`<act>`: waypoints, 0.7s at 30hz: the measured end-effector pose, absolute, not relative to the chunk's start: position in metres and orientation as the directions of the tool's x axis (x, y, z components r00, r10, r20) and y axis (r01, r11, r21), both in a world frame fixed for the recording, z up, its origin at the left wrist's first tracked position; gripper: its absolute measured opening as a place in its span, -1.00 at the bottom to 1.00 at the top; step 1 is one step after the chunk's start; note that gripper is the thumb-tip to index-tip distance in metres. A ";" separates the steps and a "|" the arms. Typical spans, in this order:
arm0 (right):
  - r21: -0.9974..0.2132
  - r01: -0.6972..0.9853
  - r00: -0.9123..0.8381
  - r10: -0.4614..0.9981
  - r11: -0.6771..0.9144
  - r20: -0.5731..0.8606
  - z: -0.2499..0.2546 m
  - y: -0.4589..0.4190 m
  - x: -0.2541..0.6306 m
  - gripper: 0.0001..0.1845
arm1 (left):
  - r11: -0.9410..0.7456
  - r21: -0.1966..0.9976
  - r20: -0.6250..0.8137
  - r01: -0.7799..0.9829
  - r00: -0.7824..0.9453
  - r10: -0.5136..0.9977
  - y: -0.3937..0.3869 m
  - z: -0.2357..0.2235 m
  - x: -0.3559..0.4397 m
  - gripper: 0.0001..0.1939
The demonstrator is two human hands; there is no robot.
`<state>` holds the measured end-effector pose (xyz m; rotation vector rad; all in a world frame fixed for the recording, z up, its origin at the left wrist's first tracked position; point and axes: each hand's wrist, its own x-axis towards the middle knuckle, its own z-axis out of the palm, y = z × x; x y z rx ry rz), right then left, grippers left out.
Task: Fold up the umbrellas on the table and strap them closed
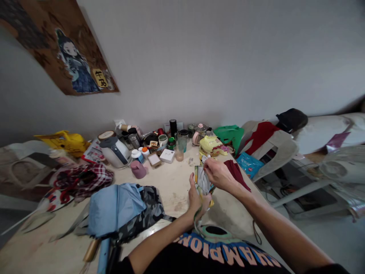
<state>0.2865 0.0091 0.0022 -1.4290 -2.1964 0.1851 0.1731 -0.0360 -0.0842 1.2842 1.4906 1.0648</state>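
Close in front of my chest, both hands hold a silver-grey fabric bundle (203,182) with a green and yellow printed edge. Whether it is a folded umbrella or a pouch I cannot tell. My left hand (197,201) is wrapped around its lower part, thumb up along the side, and a thin pale strap (195,220) hangs by the wrist. At the top, my right hand (218,173) pinches the fabric's edge with bent fingers. Dark red folded fabric (237,173) lies just beyond my right wrist. Left of my arms rest a light blue folded umbrella (114,207) and a camouflage-patterned folded cloth (145,209).
Along the wall side of the table (171,192) stand an electric kettle (114,152), a pink cup (138,169), a white box (167,155) and several bottles and jars. A yellow package (211,145) and blue packet (249,164) lie right; a white chair (281,156) stands beyond.
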 end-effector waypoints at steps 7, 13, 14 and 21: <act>-0.679 0.665 -0.021 0.917 0.311 0.399 0.012 -0.003 0.297 -0.92 | 0.064 0.981 -0.043 0.182 -0.119 0.992 -0.038 -0.084 0.173 -0.01; -0.474 0.708 -0.320 0.836 0.524 0.445 -0.005 -0.028 0.285 -0.77 | 0.035 0.993 -0.023 0.114 -0.107 0.994 -0.036 -0.085 0.171 -0.02; -0.445 0.737 -0.328 0.845 0.509 0.423 -0.010 -0.030 0.282 -0.80 | 0.033 0.993 -0.022 0.114 -0.099 0.995 -0.036 -0.085 0.170 -0.02; -0.487 0.823 -0.132 0.933 0.291 0.335 -0.034 -0.033 0.262 -0.85 | 0.046 0.998 -0.050 -0.030 -0.115 0.992 -0.036 -0.092 0.167 -0.15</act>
